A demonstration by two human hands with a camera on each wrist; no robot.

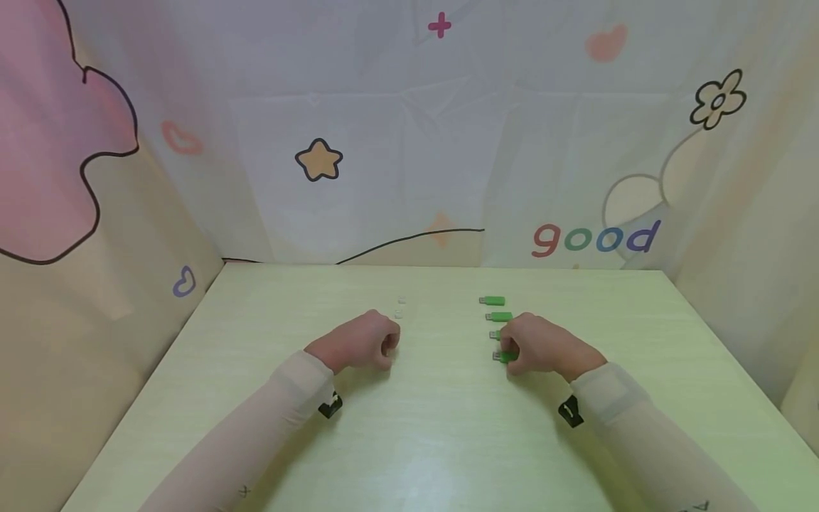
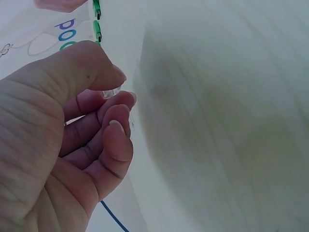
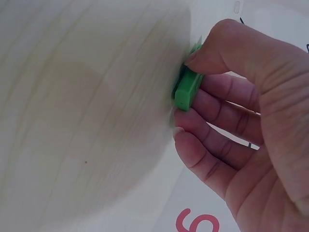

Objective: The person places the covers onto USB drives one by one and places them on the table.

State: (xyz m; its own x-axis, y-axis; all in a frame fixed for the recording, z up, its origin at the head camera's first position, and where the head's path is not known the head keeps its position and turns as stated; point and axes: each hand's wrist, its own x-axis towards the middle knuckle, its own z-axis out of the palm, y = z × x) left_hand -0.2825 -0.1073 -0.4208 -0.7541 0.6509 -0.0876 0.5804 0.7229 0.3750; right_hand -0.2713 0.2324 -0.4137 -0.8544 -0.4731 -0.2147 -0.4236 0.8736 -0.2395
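Observation:
My left hand (image 1: 360, 341) is at the middle of the table, pinching a small clear plastic cap (image 2: 110, 93) between thumb and fingertips. Across from it, my right hand (image 1: 542, 344) grips a green USB stick (image 3: 188, 90) by its sides, close over the tabletop. That stick's metal plug points left toward the left hand in the head view. Behind it, in a column, lie more green USB sticks (image 1: 494, 301), one partly covered by the right hand. Two other clear pieces (image 1: 402, 300) lie beyond the left hand.
The pale wood-grain table (image 1: 441, 441) runs back to a hanging cloth (image 1: 409, 156) with printed shapes and the word "good". More cloth hangs along both sides. Black straps (image 1: 330, 404) show under the sleeves at each wrist.

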